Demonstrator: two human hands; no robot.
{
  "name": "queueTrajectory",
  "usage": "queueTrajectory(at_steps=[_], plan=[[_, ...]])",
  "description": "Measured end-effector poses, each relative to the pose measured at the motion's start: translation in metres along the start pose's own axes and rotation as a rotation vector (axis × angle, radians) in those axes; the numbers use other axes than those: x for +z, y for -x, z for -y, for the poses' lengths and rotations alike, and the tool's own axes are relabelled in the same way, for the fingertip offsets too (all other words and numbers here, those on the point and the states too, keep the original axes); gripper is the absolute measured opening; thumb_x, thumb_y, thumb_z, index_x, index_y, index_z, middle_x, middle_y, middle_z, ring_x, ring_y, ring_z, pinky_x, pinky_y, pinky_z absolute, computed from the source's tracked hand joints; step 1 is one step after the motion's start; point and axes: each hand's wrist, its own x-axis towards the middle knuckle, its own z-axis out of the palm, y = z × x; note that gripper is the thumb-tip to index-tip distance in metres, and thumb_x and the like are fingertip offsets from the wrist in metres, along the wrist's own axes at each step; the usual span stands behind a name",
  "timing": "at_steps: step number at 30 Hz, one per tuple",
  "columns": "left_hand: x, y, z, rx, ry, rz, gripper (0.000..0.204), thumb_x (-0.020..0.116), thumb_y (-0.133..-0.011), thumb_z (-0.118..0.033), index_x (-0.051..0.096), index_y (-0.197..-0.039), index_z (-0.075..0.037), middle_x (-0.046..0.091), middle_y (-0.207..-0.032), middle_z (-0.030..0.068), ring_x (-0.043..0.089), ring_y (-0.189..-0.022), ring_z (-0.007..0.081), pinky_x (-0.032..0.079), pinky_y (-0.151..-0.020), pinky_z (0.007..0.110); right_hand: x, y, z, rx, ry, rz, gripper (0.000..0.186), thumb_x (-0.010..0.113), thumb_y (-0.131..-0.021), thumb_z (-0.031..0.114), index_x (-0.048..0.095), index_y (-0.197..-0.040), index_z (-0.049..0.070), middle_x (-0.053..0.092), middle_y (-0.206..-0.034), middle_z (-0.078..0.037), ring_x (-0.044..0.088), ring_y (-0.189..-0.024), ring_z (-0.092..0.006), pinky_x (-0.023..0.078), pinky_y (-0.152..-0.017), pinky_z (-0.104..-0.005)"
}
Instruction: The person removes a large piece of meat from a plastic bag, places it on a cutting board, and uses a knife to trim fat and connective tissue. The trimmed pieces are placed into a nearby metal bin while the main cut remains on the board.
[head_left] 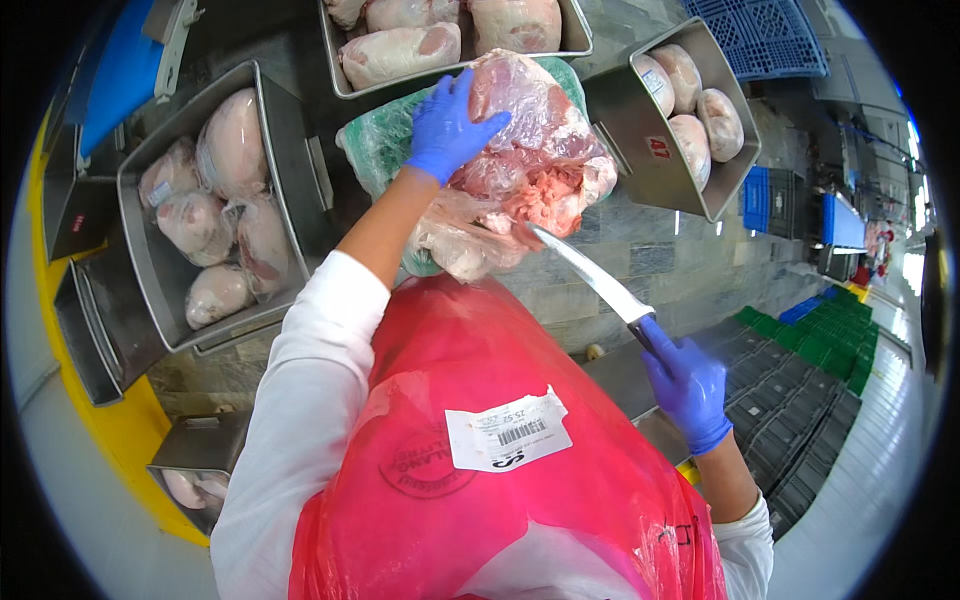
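Note:
A big lump of pale pink raw meat (525, 105), partly under clear plastic film, sits on a green plastic-covered support (375, 145) in front of me. My left hand (450, 130), in a blue glove, lies on the meat's left side with its fingers spread. In my right hand (690, 390), also blue-gloved, is a long knife (598, 278) with a dark handle. Its blade slants up to the left, and the tip reaches the near edge of the meat by a ragged, redder patch. Whether the tip is in the meat, I cannot tell.
Metal tubs with wrapped meat pieces stand at the left (128, 210), far side (345, 92) and right (640, 160). A smaller tub (215, 440) is at the lower left by a yellow rail (110, 440). Stacked green and grey crates (820, 335) are farther right. A red plastic apron (450, 340) covers my front.

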Motion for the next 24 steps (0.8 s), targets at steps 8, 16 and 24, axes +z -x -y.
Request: queueTrajectory(at_steps=[8, 16, 24], plan=[[0.002, 0.001, 0.007, -0.087, 0.086, 0.075, 0.105, 0.069, -0.083, -0.077, 0.036, -0.164, -0.019, 0.050, -0.153, 0.0260, 0.059, -0.131, 0.0492, 0.052, -0.105, 0.056, -0.037, -0.023, 0.069, 0.049, 0.339, 0.082, 0.049, 0.071, -0.097, 0.028, 0.063, -0.145, 0.027, 0.063, -0.073, -0.012, 0.066, -0.057, -0.0305, 0.052, -0.051, -0.0432], [-0.002, 0.003, 0.003, -0.165, 0.099, 0.145, 0.107, 0.069, -0.081, -0.079, 0.034, -0.165, -0.022, 0.054, -0.144, 0.0296, 0.066, -0.116, 0.0519, 0.058, -0.092, 0.058, -0.079, -0.046, 0.093, 0.017, 0.305, 0.148, 0.045, 0.069, -0.097, 0.029, 0.065, -0.142, 0.027, 0.065, -0.074, -0.012, 0.067, -0.057, -0.0317, 0.052, -0.052, -0.0455], [-0.002, 0.004, 0.005, -0.161, 0.054, 0.114, 0.107, 0.068, -0.081, -0.079, 0.033, -0.165, -0.022, 0.057, -0.139, 0.0293, 0.067, -0.110, 0.0514, 0.059, -0.086, 0.059, -0.052, -0.038, 0.104, 0.139, 0.337, 0.231, 0.048, 0.067, -0.099, 0.032, 0.061, -0.146, 0.029, 0.067, -0.078, -0.014, 0.069, -0.060, -0.0322, 0.053, -0.054, -0.0456]])
